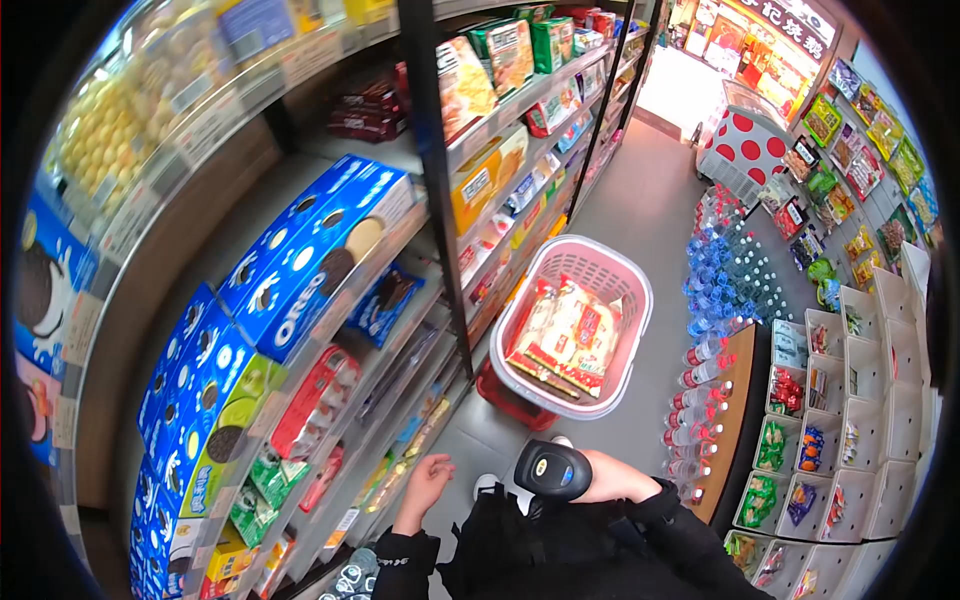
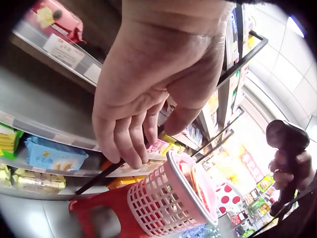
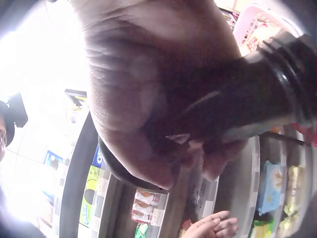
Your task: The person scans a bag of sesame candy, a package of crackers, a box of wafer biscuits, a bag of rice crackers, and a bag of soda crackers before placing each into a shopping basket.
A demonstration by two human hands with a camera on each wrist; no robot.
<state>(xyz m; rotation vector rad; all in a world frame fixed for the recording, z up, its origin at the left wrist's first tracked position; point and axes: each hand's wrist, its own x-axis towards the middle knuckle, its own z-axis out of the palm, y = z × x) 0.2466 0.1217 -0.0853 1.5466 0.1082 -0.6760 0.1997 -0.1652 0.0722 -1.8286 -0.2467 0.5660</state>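
Observation:
In the head view, my right hand [image 1: 612,476] grips a black handheld barcode scanner [image 1: 552,470], its rounded head tilted up. The right wrist view shows the fingers wrapped about the dark handle [image 3: 247,99]. My left hand [image 1: 428,487] hangs beside the shelves with fingers loosely bent and nothing in them. From the left wrist, that hand [image 2: 153,84] appears above a pink shopping basket [image 2: 156,201]. Red and cream snack packages [image 1: 570,335] lie inside the basket, which stands on a red base [image 1: 515,398].
Shelves on the left hold blue Oreo boxes [image 1: 310,255] and other packaged snacks. Rows of water bottles [image 1: 695,400] line the right of the aisle floor [image 1: 650,200], next to candy bins [image 1: 770,445]. A red-dotted white freezer [image 1: 745,150] stands at the far end.

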